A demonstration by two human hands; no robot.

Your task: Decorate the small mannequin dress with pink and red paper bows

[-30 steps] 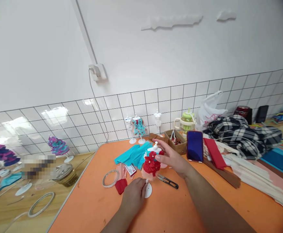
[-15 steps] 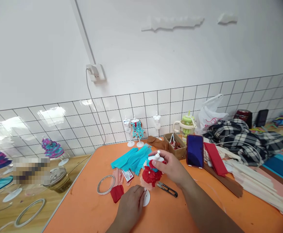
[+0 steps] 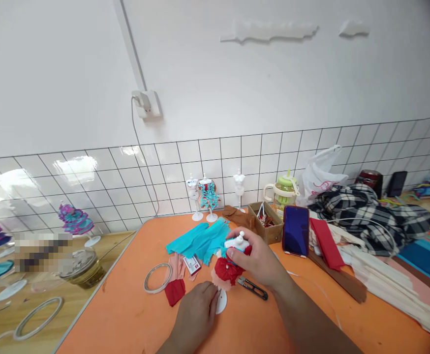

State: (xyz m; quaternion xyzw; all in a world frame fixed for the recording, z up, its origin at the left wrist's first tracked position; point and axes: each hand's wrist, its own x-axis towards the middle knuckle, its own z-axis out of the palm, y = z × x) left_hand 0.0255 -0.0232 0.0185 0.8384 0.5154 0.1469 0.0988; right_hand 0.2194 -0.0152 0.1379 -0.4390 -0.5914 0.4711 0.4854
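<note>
A small white dress-form mannequin wears a dress of red ruffled fabric with a peach layer below. It leans a little over the orange table. My right hand wraps round its upper body, thumb in front and fingers behind. Low down, my left hand is closed at the mannequin's stand, beside its round white base; the fingertips are partly hidden. Black thread snips lie just right of the dress. Turquoise fabric strips lie behind my hands, and a red fabric piece lies left of them.
An embroidery hoop ring lies at left. Several small mannequins stand along the tiled wall. A cardboard box, a propped phone, a green-lidded cup and fabric strips occupy the right side.
The camera view has shifted slightly. The mannequin has turned a little in my right hand, its shoulders showing more, while my left hand stays at the stand.
</note>
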